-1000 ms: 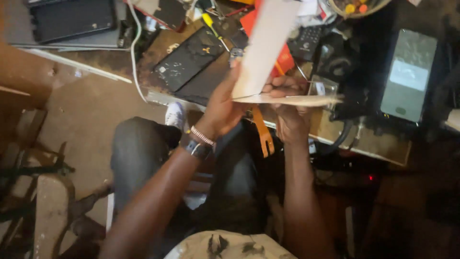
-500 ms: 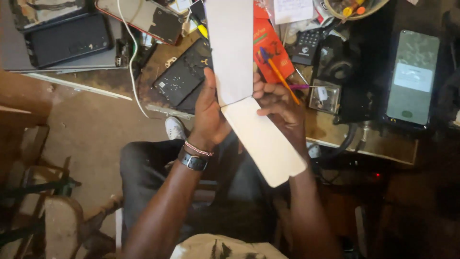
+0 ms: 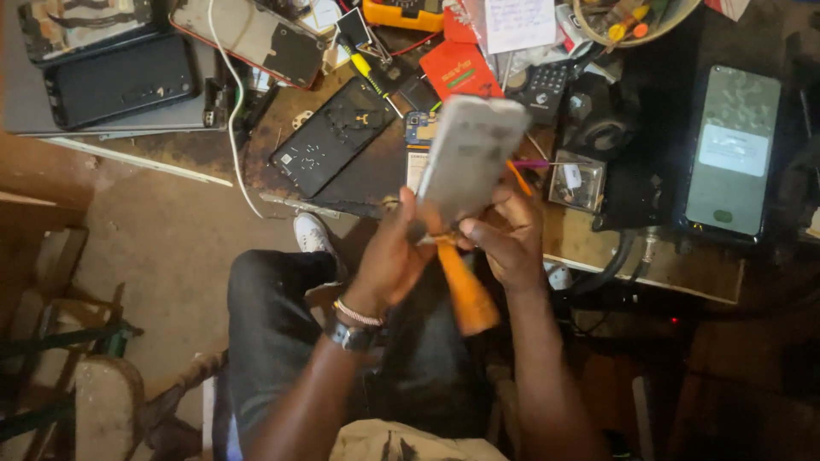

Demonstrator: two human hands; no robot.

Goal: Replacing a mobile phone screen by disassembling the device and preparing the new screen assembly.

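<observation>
Head view, looking down over the seated person's lap toward a cluttered workbench [image 3: 649, 256]: the left hand [image 3: 389, 260] is raised in front of the bench edge, its fingers wrapped around the lower end of a pale, blurred phone panel [image 3: 470, 158], thumb pressed on the near face; the panel rises above the fingertips and leans away from the person, its upper end over the bench; the right hand [image 3: 508, 235] meets the left at the panel's lower edge, fingers curled and clenched on an orange pry tool [image 3: 461, 286], whose wide handle hangs below the knuckles toward the lap while its narrow tip lies at the panel's bottom edge, just beside the left thumb; whether the tip has entered a seam cannot be told through the motion blur; a wristwatch [image 3: 350, 335] and a thin bracelet sit on the left wrist, below the gripping fingers; beyond the fingertips, on the bench, lies an opened dark phone back [image 3: 329, 141], to the left of the raised panel; further left of it, a black tablet [image 3: 120, 81]; a white cable [image 3: 231, 111] runs between these two; well to the right of the right-hand fingers, a phone with a lit greenish screen [image 3: 735, 149] lies flat; a red card package [image 3: 461, 68] lies above the panel's top end.
</observation>
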